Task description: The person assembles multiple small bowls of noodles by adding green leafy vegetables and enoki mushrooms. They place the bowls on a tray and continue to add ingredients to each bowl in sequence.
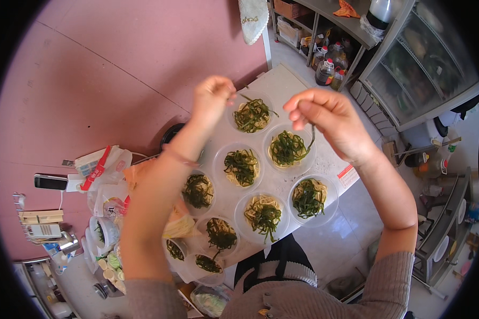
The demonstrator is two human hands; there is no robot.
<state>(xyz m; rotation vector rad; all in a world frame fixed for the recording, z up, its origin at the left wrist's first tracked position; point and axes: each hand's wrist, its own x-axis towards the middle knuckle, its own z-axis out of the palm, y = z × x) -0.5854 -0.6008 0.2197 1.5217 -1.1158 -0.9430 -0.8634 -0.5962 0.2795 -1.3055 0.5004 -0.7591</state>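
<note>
Several clear round plastic bowls stand on a light tabletop (287,79), each with dark green seaweed strips, most of them over pale noodles. My left hand (217,93) is above the rim of the farthest bowl (252,115), its fingers bent together near a thin dark strip; whether it grips the strip is unclear. My right hand (323,115) is over the right side of the table with thumb and fingers pinched. From it a green seaweed strip (312,137) hangs down beside the bowl at the middle right (288,148). Other bowls stand nearer my body, some partly behind my left forearm.
Plastic bags (107,195) and stacked white containers (101,233) lie at the left. Behind the table at the right are a metal shelf with oil bottles (325,71) and a glass-door refrigerator (427,60). A phone (50,182) is by the pink wall.
</note>
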